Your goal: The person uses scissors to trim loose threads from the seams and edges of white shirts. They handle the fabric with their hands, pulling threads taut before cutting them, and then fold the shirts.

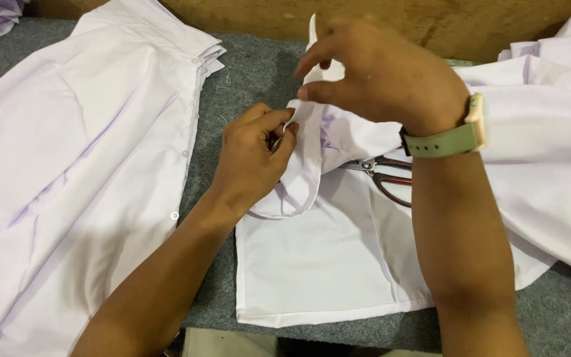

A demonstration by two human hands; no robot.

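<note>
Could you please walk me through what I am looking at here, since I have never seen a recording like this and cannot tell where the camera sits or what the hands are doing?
There is no machine here: a person works with two bare hands, and the single picture comes from a camera worn on their head, looking down.

The surface is a grey felt-covered table. On its left lies a stack of white shirts with buttons along the edge. In the middle lies another white garment, spread flat at the bottom and bunched at the top.

The left hand pinches a fold of that garment's edge. The right hand, with a green-strapped watch on its wrist, pinches the same cloth just above. A pair of scissors lies on the garment, partly hidden behind the right wrist. More white cloth lies at the right.
</note>
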